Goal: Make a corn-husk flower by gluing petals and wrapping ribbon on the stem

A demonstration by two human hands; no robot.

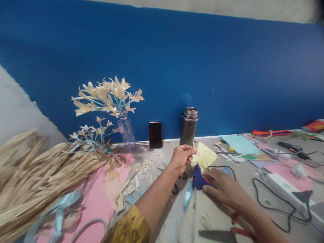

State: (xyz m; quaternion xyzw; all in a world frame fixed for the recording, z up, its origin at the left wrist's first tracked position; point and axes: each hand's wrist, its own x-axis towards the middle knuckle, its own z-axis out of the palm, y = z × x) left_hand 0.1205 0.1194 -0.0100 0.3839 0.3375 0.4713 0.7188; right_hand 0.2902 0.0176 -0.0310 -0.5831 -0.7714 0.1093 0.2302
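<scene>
My right hand (222,187) is wrapped round a blue hot glue gun (198,178) with a red trigger; its nozzle points up and away, just below my left fingertips. My left hand (181,158) is closed in a pinch in front of the dark thermos flask (188,126). What sits between its fingers is too small to make out. Behind the nozzle lies a crumpled pale yellow sheet (204,156). Dark-handled scissors are partly hidden under my left wrist. A light blue ribbon piece (187,195) lies beside the glue gun.
Cream husk-like flowers (108,96) stand in a clear bottle (127,133) beside a phone (155,135). Dried husks (45,182) and pink paper (98,206) cover the left. Red-handled scissors (217,235) lie near my right forearm. A power strip (286,189) and black cables are at right.
</scene>
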